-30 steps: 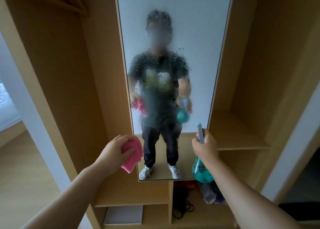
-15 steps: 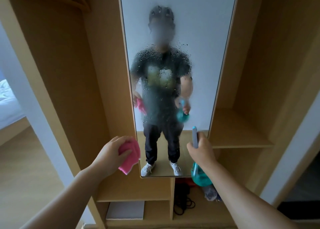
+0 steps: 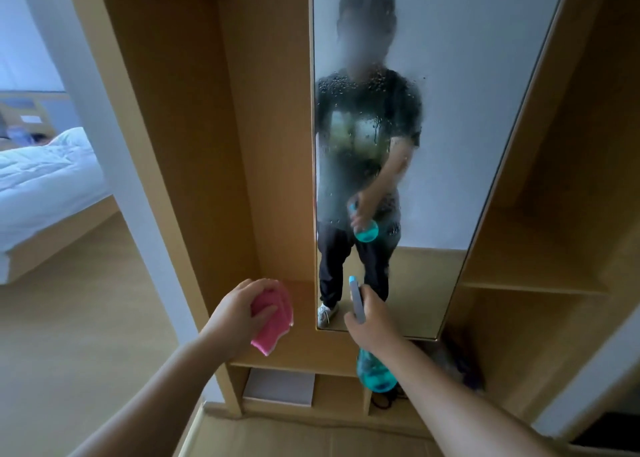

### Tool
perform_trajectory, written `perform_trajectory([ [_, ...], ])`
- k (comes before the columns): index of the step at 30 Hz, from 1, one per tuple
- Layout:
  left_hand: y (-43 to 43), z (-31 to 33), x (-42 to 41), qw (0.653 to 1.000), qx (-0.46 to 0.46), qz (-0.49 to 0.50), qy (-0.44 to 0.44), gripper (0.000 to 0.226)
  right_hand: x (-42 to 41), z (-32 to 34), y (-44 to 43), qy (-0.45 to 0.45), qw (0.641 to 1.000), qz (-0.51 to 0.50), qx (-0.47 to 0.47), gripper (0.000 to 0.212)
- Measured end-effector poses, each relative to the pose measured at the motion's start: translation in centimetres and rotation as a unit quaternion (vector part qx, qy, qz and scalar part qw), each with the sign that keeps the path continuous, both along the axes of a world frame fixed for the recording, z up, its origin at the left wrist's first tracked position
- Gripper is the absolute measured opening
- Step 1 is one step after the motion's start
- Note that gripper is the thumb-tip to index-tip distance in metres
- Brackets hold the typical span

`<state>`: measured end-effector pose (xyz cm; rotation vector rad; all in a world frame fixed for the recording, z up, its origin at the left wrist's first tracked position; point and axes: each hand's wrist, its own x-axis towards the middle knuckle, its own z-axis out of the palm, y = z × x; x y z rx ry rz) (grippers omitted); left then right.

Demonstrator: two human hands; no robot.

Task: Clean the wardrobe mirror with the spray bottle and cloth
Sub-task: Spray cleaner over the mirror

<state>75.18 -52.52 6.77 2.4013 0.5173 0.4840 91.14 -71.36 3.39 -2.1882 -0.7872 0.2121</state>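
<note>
Mirror [image 3: 467, 110] glass, one tall panel set in the wooden wardrobe [image 3: 194, 145], was misted and beaded with droplets across its middle. At far left, beyond the wardrobe's side, lay one bed [image 3: 45, 179] with white bedding. One pink cloth [image 3: 273, 321] was bunched in the left grip [image 3: 239, 313], fingers and thumb curled round it, in front of the wood just left of the mirror's lower corner. Below it, one pale flat box [image 3: 278, 387] sat in a low compartment. The right grip [image 3: 375, 321] was wrapped round the neck of one spray bottle [image 3: 375, 375], whose teal body hung below the hand and whose nozzle pointed at the bottom of the glass. Further right lay dark things too blurred to name, perhaps cables.
</note>
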Motion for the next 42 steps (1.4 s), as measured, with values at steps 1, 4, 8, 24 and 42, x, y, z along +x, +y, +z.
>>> perform_trajectory([
  [1, 0.1, -0.2, -0.3, 1.0, -0.002, 0.0, 0.001, 0.032, -0.3, -0.3, 0.4, 0.005, 1.0, 0.004, -0.006, 0.018],
  [4, 0.4, -0.7, -0.8, 1.0, -0.007, 0.001, 0.009, 0.031, -0.9, -1.0, 1.2, 0.004, 1.0, 0.013, -0.017, 0.016],
  [8, 0.6, -1.2, -1.1, 1.0, -0.004, 0.007, 0.024, 0.033, -1.2, -1.4, 1.5, 0.0, 1.0, 0.013, -0.027, 0.018],
  [24, 0.9, -2.2, -1.4, 1.0, -0.006, 0.004, 0.005, 0.033, -0.2, -2.5, -0.3, 0.049, 0.997, -0.048, 0.021, 0.014],
  [42, -1.3, -4.8, 1.4, 0.999, -0.041, -0.018, 0.012, 0.032, 3.8, -2.5, -8.5, 0.04, 0.989, -0.144, -0.005, 0.011],
])
